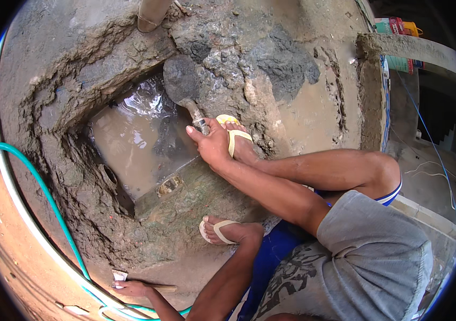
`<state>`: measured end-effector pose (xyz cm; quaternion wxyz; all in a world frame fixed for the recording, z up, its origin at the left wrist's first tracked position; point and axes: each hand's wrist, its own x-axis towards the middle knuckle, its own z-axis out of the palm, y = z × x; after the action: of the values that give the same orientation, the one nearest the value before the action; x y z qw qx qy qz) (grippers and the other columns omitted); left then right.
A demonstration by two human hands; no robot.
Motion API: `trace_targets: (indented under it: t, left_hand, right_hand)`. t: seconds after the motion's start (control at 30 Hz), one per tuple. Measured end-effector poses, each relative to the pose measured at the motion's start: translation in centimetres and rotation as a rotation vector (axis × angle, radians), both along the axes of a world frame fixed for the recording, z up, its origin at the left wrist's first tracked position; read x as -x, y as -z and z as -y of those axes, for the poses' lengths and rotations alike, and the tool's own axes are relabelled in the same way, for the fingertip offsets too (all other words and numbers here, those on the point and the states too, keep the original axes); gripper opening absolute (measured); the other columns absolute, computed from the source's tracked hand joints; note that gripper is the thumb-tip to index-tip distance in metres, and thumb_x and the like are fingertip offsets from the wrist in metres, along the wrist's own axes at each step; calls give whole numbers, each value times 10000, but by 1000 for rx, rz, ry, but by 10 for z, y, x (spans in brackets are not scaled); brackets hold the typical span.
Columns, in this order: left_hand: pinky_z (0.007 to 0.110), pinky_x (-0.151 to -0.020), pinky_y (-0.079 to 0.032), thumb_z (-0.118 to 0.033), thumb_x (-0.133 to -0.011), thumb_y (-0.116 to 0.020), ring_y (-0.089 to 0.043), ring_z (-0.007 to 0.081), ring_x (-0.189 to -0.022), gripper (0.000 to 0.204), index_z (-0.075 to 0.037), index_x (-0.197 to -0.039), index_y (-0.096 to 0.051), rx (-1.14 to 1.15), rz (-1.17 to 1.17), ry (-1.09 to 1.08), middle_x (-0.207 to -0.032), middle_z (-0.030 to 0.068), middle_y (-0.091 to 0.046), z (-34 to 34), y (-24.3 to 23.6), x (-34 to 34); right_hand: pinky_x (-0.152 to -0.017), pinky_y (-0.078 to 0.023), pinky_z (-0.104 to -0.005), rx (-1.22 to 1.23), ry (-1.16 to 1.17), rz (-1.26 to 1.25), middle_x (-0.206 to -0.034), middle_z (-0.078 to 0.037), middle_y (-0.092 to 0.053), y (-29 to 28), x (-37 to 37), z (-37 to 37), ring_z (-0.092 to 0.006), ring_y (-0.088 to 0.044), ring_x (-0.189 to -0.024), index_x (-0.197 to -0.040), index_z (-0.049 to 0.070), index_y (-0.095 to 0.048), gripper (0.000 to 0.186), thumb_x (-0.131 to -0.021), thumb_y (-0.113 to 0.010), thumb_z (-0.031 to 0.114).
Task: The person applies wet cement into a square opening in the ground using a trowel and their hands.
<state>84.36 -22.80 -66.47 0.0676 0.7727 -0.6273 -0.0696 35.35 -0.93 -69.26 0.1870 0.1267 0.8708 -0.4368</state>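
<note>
My right hand [214, 143] is closed round the handle of a trowel [181, 79], whose blade is coated in wet grey mud or mortar. The blade sits over the upper right edge of a square pit [124, 134] holding murky brown water. Ripples and bright reflections show on the water beneath it. Low on the left, my left hand [132, 289] is down near the ground, its fingers over a tool with a wooden handle [164, 289] and a whitish end [120, 275]. Most of that tool is hidden by the hand.
A green hose [38, 179] and a pale pipe [11, 198] curve along the left. Dark wet mortar [287, 64] lies beyond the pit to the right. A post [152, 15] stands at the far edge. My sandalled feet are beside the pit. Paint buckets [399, 27] stand at the upper right.
</note>
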Motion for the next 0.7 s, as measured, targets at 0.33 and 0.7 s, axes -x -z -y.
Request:
trace_targets:
  t: [0.33, 0.7]
  left_hand:
    - [490, -1038, -435, -439, -1058, -424, -533, 433, -1223, 616, 69, -1406, -442, 19, 63, 33, -1360, 286, -529, 1, 6, -17]
    - [486, -1094, -394, -419, -1059, -429, -474, 429, -1299, 615, 75, -1425, -415, 46, 13, 20, -1415, 297, -474, 6, 5, -13]
  right_hand:
    - [-401, -336, -255, 1006, 835, 159, -587, 41, -467, -92, 132, -76, -94, -425, -443, -825, 171, -528, 375, -961, -534, 520]
    - [-444, -338, -292, 889, 706, -4, -561, 19, -436, -100, 134, -41, -131, -416, -464, -773, 160, -511, 431, -957, -510, 549]
